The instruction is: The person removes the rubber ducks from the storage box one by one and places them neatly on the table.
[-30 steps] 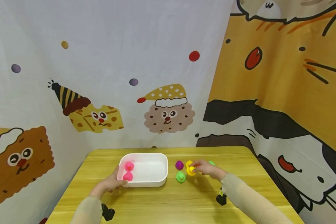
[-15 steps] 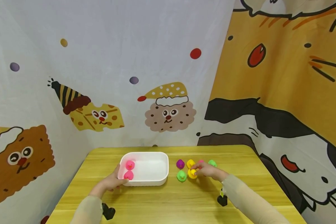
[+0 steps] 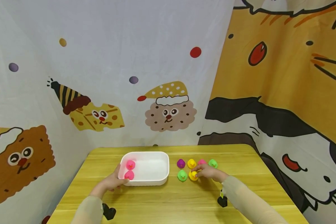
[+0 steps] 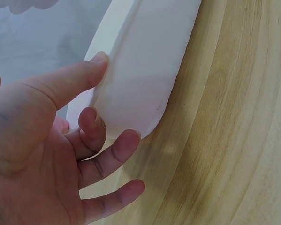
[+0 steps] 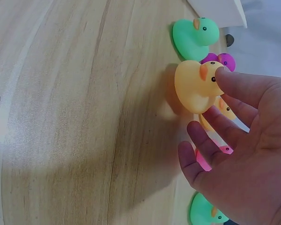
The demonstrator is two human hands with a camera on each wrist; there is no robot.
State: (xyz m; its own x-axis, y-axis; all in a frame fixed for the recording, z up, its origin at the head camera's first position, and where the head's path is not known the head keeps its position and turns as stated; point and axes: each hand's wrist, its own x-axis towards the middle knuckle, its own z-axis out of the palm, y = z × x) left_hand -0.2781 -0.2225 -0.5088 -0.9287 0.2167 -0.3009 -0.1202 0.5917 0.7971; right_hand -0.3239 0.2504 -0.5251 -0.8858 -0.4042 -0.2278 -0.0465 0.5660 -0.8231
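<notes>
My left hand (image 3: 109, 181) holds the near left corner of a white plastic tub (image 3: 160, 183), thumb over its rim and fingers against the outside wall in the left wrist view. Two pink rubber ducks (image 3: 130, 165) sit at the tub's left end. Right of the tub, my right hand (image 3: 210, 173) pinches a yellow rubber duck (image 5: 192, 86) between thumb and fingers, the other fingers loosely bent. This duck is beside a green duck (image 3: 182, 175), in front of a second yellow duck (image 3: 191, 163).
Behind these, a purple duck (image 3: 180, 163), a pink duck (image 3: 202, 162) and another green duck (image 3: 213, 163) share a row with the second yellow one. The wooden table (image 3: 156, 205) ends at a cartoon-printed curtain (image 3: 134, 40).
My right hand has brought the yellow duck nearer to me, out from against the rear yellow duck and level with the front green one. My left hand keeps its hold on the tub.
</notes>
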